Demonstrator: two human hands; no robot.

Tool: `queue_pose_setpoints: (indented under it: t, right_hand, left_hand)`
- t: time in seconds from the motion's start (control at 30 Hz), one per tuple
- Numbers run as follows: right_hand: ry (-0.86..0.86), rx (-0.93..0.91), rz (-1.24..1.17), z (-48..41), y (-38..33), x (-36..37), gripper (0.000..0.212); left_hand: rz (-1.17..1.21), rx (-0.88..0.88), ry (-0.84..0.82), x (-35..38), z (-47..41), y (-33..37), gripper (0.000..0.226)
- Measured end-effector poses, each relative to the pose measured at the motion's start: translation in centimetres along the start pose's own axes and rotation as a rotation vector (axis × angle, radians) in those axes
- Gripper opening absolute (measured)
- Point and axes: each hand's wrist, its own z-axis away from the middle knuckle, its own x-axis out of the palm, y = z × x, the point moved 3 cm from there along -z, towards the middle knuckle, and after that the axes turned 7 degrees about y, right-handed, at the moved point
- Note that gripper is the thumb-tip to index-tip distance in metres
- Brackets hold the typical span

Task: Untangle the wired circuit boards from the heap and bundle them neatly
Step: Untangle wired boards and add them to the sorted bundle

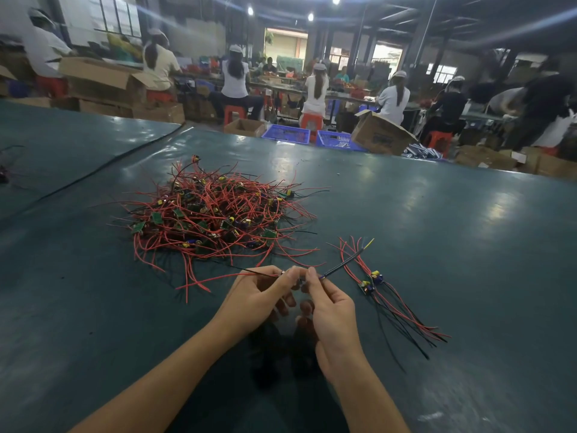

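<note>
My left hand (pixel 259 292) and right hand (pixel 331 307) pinch wires (pixel 340 266); I reckon the trailing red lead (pixel 218 279) near the heap (pixel 212 214) may snag.

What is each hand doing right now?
Left hand: pinching red and black wires.
Right hand: pinching a dark wire bundle.
</note>
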Motion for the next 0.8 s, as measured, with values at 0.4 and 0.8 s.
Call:
queue_pose_setpoints:
  t: [0.4, 0.8]
  right_hand:
    - [0.094, 0.015, -0.197, -0.2, -1.0, -0.1, 0.014]
    - [0.231, 0.018, -0.369, -0.8, -2.0, -1.5, 0.033]
  left_hand:
    - [0.16, -0.007, -0.067, -0.1, -0.6, 0.2, 0.036]
    - [0.233, 0.005, 0.016, -1.6, -1.2, 0.4, 0.037]
